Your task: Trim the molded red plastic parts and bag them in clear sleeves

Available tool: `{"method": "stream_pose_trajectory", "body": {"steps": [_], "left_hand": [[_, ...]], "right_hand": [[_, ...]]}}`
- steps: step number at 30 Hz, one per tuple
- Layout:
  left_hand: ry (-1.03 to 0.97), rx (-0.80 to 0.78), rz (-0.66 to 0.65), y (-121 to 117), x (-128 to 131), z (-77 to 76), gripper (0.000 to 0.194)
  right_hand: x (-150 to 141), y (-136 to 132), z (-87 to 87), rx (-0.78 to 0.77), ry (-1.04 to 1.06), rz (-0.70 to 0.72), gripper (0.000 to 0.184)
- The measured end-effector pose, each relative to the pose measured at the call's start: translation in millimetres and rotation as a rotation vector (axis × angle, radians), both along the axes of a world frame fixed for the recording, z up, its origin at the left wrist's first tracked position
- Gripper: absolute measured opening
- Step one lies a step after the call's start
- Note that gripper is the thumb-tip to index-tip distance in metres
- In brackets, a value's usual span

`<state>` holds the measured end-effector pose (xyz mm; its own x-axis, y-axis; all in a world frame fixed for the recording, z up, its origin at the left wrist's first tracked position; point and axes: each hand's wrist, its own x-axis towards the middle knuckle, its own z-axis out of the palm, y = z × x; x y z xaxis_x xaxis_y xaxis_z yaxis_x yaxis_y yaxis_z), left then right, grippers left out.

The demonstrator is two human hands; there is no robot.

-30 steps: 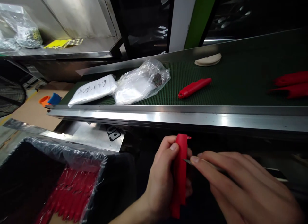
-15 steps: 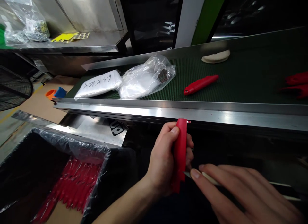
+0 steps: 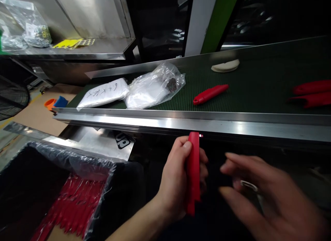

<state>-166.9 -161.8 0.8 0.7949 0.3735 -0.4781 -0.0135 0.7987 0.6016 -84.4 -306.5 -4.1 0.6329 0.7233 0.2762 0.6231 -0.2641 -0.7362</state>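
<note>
My left hand (image 3: 177, 173) is closed around a long red plastic handle (image 3: 193, 168), held upright with its notched end down. A small shiny bit (image 3: 201, 135) sticks out at its upper right. To the right, my right hand (image 3: 266, 192) is apart from the handle and blurred, thumb and forefinger spread. A pale edge of the small knife (image 3: 249, 185) shows against its curled fingers; the blade is hidden. Beyond the hands, another red handle (image 3: 210, 94) lies on the green conveyor belt (image 3: 253, 92), with more red pieces (image 3: 312, 92) at the far right.
Two plastic-wrapped white packs, one marked by hand (image 3: 103, 93) and one in a clear bag (image 3: 152, 89), lie on the belt. A pale curved piece (image 3: 225, 66) sits behind. A metal rail (image 3: 165, 123) edges the belt. At lower left, a lined bin (image 3: 110, 175) holds many red handles.
My right hand has drawn back from the red handle's lower end and opened its thumb and forefinger; the knife's tip no longer shows. My left hand keeps its hold.
</note>
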Motion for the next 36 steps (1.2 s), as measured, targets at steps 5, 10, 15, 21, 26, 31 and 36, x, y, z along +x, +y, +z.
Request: {"method": "stream_pose_trajectory", "body": {"steps": [5,10,15,21,26,31,36], "left_hand": [[-0.071,-0.060,-0.177,-21,-17,-10.6,0.038],[-0.047,0.076,-0.256,-25,-27,-5.4,0.041],[0.003,0.162,-0.145,-18,-25,-5.9,0.026],[0.044,0.159,-0.105,-17,-24,-5.7,0.027],[0.105,0.118,-0.106,-18,-23,7.0,0.024],[0.067,0.058,-0.105,-22,-24,0.9,0.028],[0.043,0.021,-0.109,-24,-25,-6.9,0.034]], "right_hand": [[17,39,14.9,-0.004,0.106,0.023,0.016],[37,38,16.7,0.015,0.102,-0.092,0.011],[27,17,13.0,-0.007,-0.032,0.130,0.032],[17,9,11.8,0.028,-0.364,0.231,0.042],[17,11,11.8,0.022,-0.444,0.241,0.042],[16,12,10.8,0.030,-0.463,0.228,0.041],[15,11,12.3,0.017,-0.493,0.227,0.040]]}}
